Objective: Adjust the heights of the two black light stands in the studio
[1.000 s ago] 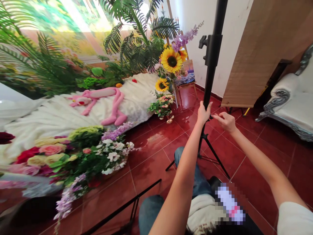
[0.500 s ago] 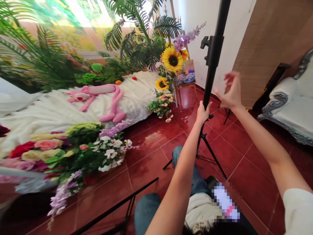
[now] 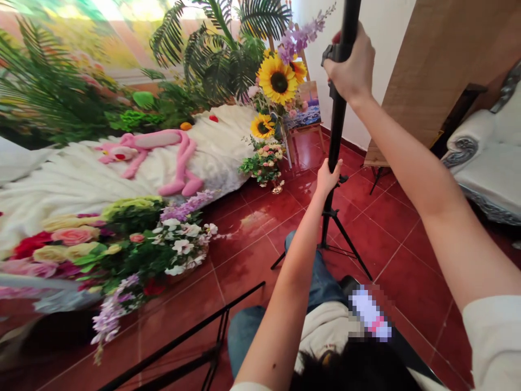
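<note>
A black stand [image 3: 336, 127] rises upright from a tripod base on the red tiled floor, its top running out of view. My left hand [image 3: 329, 176] is wrapped round the lower part of its pole. Higher up, my right hand [image 3: 355, 68] grips the pole at the collar, with the thumb near the black clamp knob [image 3: 329, 55]. The fingers of my right hand are partly hidden behind the pole.
Left of the stand lie a pink plush toy [image 3: 160, 140] on white cloth [image 3: 220, 144] and many flowers [image 3: 183, 247]. Another black tripod [image 3: 191, 339] stands at the lower left. A white armchair [image 3: 484, 157] is at the right.
My right hand, open and apart from the pole before, has moved up and left and closed on the collar. My left hand still holds the pole. The view has shifted slightly.
</note>
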